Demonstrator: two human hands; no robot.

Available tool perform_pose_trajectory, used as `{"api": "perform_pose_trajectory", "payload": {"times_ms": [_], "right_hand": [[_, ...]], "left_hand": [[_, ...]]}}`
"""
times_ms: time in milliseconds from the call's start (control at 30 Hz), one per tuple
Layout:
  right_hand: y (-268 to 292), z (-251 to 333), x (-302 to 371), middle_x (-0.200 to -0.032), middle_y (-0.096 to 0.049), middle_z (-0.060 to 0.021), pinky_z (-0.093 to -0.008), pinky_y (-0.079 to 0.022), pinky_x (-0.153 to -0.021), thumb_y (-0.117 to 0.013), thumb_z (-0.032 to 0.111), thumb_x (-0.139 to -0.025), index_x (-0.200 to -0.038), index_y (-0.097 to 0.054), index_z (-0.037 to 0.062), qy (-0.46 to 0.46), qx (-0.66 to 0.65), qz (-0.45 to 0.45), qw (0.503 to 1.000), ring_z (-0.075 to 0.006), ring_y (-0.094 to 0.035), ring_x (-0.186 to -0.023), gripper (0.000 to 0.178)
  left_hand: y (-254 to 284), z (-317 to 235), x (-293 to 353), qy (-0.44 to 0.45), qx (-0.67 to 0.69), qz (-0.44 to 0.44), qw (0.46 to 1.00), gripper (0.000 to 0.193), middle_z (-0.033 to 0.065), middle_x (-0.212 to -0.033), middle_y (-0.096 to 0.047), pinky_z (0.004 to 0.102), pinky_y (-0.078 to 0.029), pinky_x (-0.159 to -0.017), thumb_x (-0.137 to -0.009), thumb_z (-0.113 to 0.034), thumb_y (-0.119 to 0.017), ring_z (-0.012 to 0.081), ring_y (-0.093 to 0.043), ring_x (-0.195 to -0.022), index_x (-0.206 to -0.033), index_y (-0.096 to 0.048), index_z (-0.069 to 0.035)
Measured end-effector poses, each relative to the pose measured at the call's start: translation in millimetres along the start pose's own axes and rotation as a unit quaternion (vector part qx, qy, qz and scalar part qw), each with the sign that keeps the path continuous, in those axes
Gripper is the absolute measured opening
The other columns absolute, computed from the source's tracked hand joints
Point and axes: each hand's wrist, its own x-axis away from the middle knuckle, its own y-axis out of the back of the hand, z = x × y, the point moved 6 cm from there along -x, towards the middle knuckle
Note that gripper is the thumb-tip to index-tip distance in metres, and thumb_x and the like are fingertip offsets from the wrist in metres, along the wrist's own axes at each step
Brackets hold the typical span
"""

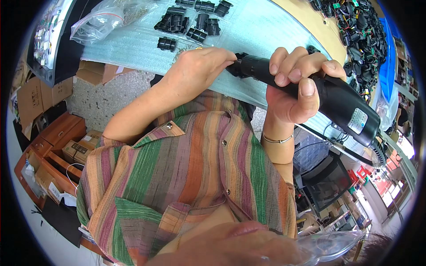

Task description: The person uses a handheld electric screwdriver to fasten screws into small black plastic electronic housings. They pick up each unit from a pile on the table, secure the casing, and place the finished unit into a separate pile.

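Observation:
My right hand is wrapped round a black corded electric screwdriver, tilted with its nose to the left. At that nose, my left hand pinches a small black plastic part between thumb and fingertips. The fingers hide much of this part, and the bit's tip cannot be made out. Beyond my left hand, several black ribbed plastic housings lie on the pale blue table mat. One single housing lies nearer my left hand.
Clear plastic bags and a dark-framed bin are at the far left. A blue tray with a heap of black wired parts stands at the far right. The screwdriver's coiled cord hangs by a mesh-backed chair.

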Motion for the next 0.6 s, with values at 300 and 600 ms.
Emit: {"api": "perform_pose_trajectory", "payload": {"times_ms": [300,600], "right_hand": [[18,6,1,-0.070,-0.050,-0.0080,-0.0355,-0.044,-0.052,-0.057,0.002,-0.084,-0.118,-0.042,0.0103,0.008,0.025,-0.037,0.999,-0.0185,-0.048,-0.055,0.038],[22,-1,-9,-0.065,-0.052,-0.0077,-0.0338,-0.048,-0.054,-0.062,-0.001,-0.083,-0.116,-0.042,0.0042,-0.035,0.093,-0.031,0.995,-0.0162,-0.050,-0.054,0.038]], "left_hand": [[-2,5,5,-0.055,-0.049,-0.055,0.996,0.020,0.0126,-0.092,-0.069,0.0315,-0.055,-0.069,-0.081,0.001,-0.066,0.0262,-0.069,-0.083,-0.101,-0.066,-0.001],[-22,-17,16,-0.213,-0.120,-0.029,0.969,0.026,0.0097,-0.103,-0.067,0.0342,-0.054,-0.081,-0.077,-0.006,-0.060,0.0243,-0.065,-0.102,-0.102,-0.067,-0.002]]}}
